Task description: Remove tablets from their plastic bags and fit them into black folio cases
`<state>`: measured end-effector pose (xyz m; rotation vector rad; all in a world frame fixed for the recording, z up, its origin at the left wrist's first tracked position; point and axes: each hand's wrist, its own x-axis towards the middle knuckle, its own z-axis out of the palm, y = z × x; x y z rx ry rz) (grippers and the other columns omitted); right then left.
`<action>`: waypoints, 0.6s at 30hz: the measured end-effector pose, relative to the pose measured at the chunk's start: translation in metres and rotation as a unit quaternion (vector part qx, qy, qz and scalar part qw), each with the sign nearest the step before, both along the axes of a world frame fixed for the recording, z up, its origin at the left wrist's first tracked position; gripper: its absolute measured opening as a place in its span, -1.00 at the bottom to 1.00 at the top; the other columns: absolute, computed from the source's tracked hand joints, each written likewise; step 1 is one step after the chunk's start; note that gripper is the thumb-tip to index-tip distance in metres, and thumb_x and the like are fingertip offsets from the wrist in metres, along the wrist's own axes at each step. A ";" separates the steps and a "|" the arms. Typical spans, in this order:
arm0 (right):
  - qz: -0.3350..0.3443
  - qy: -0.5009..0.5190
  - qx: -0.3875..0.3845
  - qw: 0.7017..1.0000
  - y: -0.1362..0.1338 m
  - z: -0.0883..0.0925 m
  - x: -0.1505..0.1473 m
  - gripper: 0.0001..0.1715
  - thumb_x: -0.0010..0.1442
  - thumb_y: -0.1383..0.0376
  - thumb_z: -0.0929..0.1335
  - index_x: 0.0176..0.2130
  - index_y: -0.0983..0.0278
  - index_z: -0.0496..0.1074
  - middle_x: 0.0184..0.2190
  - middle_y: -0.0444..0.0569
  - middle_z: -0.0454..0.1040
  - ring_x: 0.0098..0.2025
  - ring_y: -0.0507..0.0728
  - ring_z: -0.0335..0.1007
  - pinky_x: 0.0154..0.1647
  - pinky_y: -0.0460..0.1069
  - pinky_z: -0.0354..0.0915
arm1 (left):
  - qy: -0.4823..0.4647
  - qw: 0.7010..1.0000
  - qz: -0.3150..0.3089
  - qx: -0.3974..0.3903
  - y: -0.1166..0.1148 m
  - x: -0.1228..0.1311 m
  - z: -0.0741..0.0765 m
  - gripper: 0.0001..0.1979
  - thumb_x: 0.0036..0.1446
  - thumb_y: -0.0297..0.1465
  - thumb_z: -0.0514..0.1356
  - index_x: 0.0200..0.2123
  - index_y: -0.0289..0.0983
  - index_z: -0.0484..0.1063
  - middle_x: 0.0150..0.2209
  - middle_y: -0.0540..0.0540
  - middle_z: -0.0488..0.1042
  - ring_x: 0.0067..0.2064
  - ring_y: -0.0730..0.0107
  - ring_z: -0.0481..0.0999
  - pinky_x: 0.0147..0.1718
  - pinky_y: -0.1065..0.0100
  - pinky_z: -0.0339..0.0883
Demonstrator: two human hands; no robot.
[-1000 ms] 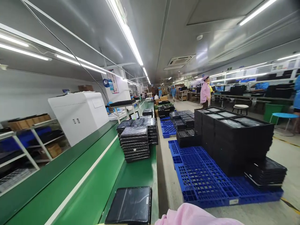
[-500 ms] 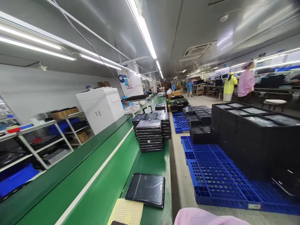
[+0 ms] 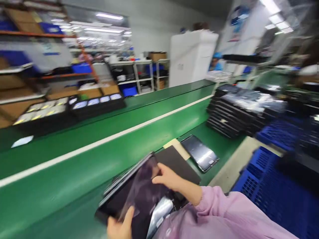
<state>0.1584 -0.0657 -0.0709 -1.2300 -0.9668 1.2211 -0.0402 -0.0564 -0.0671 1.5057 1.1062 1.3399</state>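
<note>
Just in front of my body a flat black screen panel (image 3: 144,189), glossy and partly under clear film, is tilted between my hands. My left hand (image 3: 121,225) grips its near left edge, thumb on top. At the far right edge, my right hand (image 3: 165,177) is closed on the panel, thumb over its face. Fingers under the panel are hidden. A dark flat board (image 3: 178,161) lies on the green bench just beyond it. Farther right, another black panel (image 3: 200,152) rests beside a pale yellow sheet (image 3: 178,147).
A green conveyor bench (image 3: 99,176) runs across the view. Stacked wrapped black panels (image 3: 229,109) stand at its right. Blue pallets (image 3: 259,166) lie on the floor to the right. Black trays (image 3: 97,106) hold small items at the far left.
My view has swung left and down to the bench. Both hands have come into view, holding a black screen panel.
</note>
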 end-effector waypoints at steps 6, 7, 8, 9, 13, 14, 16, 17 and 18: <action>0.061 0.006 0.039 0.997 -0.015 -0.014 0.001 -0.57 -0.22 0.06 0.53 -0.48 0.24 0.34 -0.51 -0.14 0.41 -0.38 0.08 0.35 -0.20 0.03 0.30 | -0.001 0.998 0.068 0.011 -0.005 -0.008 -0.004 -0.73 -0.31 -0.16 0.38 -0.71 -0.22 0.48 -0.67 -0.09 0.45 -0.58 0.23 0.46 -0.50 0.19 0.44; 0.064 0.008 0.038 0.997 -0.017 -0.014 0.002 -0.56 -0.22 0.06 0.53 -0.45 0.24 0.35 -0.48 -0.12 0.43 -0.36 0.09 0.36 -0.19 0.03 0.31 | 0.002 0.998 0.064 0.012 -0.006 -0.007 0.000 -0.74 -0.31 -0.18 0.38 -0.71 -0.23 0.48 -0.62 -0.11 0.49 -0.54 0.21 0.49 -0.47 0.19 0.45; 0.061 0.009 0.049 0.997 -0.019 -0.011 0.002 -0.53 -0.24 0.06 0.55 -0.40 0.23 0.37 -0.42 -0.10 0.45 -0.32 0.10 0.39 -0.18 0.04 0.32 | 0.000 0.998 0.057 0.017 -0.008 -0.007 0.005 -0.76 -0.31 -0.20 0.39 -0.69 -0.24 0.49 -0.56 -0.12 0.53 -0.48 0.19 0.52 -0.43 0.21 0.46; 0.053 0.008 0.075 0.996 -0.020 -0.005 0.003 -0.49 -0.25 0.07 0.56 -0.33 0.22 0.39 -0.34 -0.08 0.47 -0.27 0.12 0.41 -0.15 0.04 0.33 | -0.008 0.999 0.043 0.028 -0.011 -0.006 0.011 -0.78 -0.30 -0.24 0.40 -0.62 -0.25 0.52 -0.49 -0.13 0.55 -0.42 0.19 0.55 -0.38 0.22 0.47; 0.067 -0.006 0.217 0.974 -0.022 0.027 0.009 -0.34 -0.17 0.09 0.57 -0.09 0.18 0.38 -0.11 0.01 0.49 -0.11 0.17 0.46 -0.08 0.09 0.37 | -0.068 0.992 -0.036 0.098 -0.025 -0.008 0.032 -0.55 -0.19 -0.28 0.43 -0.17 -0.25 0.50 -0.29 -0.15 0.57 -0.28 0.25 0.58 -0.27 0.30 0.48; 0.092 -0.004 0.229 0.969 -0.023 0.033 0.010 -0.38 -0.14 0.09 0.57 -0.11 0.18 0.39 -0.14 0.02 0.51 -0.13 0.17 0.48 -0.10 0.09 0.39 | -0.069 0.990 -0.052 0.108 -0.027 -0.009 0.035 -0.55 -0.13 -0.25 0.41 -0.14 -0.26 0.49 -0.27 -0.17 0.57 -0.28 0.24 0.59 -0.27 0.30 0.48; 0.135 0.005 0.230 0.964 -0.024 0.039 0.012 -0.50 -0.10 0.08 0.56 -0.21 0.19 0.41 -0.23 0.01 0.55 -0.21 0.17 0.51 -0.19 0.07 0.41 | -0.059 0.987 -0.080 0.123 -0.031 -0.011 0.039 -0.63 -0.03 -0.22 0.37 -0.17 -0.26 0.51 -0.28 -0.19 0.59 -0.27 0.22 0.60 -0.27 0.28 0.48; 0.145 0.010 0.231 0.962 -0.025 0.039 0.012 -0.55 -0.10 0.08 0.56 -0.26 0.20 0.41 -0.28 0.00 0.57 -0.23 0.17 0.51 -0.22 0.07 0.42 | -0.057 0.985 -0.095 0.133 -0.033 -0.012 0.039 -0.67 0.00 -0.21 0.35 -0.18 -0.25 0.51 -0.28 -0.19 0.60 -0.27 0.22 0.60 -0.27 0.28 0.48; 0.150 0.014 0.237 0.960 -0.026 0.039 0.013 -0.57 -0.10 0.09 0.56 -0.29 0.20 0.41 -0.31 -0.01 0.57 -0.24 0.17 0.52 -0.23 0.08 0.42 | -0.060 0.981 -0.117 0.144 -0.034 -0.013 0.038 -0.69 0.02 -0.21 0.34 -0.18 -0.23 0.52 -0.28 -0.18 0.61 -0.27 0.22 0.60 -0.27 0.27 0.47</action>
